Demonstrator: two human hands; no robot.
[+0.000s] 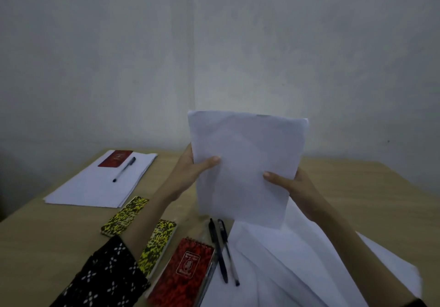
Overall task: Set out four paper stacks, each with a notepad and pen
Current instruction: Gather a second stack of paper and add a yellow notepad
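Head view is showing both hands holding a sheaf of white paper [245, 166] upright above the wooden table [357, 187], its long axis running roughly vertical and its lower edge hanging just over the loose sheets [297, 259] that are spreading across the near right of the table; the left hand [190, 175] is clamping the sheaf's left edge with the thumb across the front, and the right hand [292, 185] is pinching the right edge lower down, so both are closed on the paper. One finished stack [95, 187] is lying well apart at the far left, carrying a red notepad [115, 159] and a pen [123, 169]. Open table is lying beyond and to the right of the sheaf, nearer the right hand, which looks the likely spot for setting it down. Near the left forearm two yellow notepads [125, 216], a second red notepad [188, 266] and spare pens [220, 247] are waiting
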